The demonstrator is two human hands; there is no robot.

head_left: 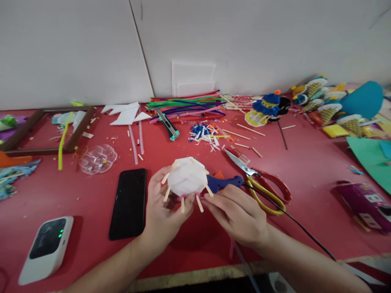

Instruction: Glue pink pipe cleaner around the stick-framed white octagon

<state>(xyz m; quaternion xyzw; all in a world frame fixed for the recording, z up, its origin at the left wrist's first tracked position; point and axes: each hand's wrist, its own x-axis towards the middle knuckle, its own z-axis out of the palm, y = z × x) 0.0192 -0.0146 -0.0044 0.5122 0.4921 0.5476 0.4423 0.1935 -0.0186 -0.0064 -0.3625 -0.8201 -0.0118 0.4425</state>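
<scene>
My left hand is closed around a white, roughly round craft piece with short wooden sticks poking out along its rim. My right hand is at the piece's lower right edge, fingertips pinched on a thin pink strip that runs along the underside of the rim. Below that hand, more pink material hangs towards the table edge. Behind the piece lies a blue glue gun with a black cord, partly hidden. Large scissors with red and yellow handles rest just beyond my right hand.
A black phone and a white device lie to the left. Further back are a box cutter, colourful pipe cleaners, blue and white scraps and a blue pompom figure. A purple object sits at right.
</scene>
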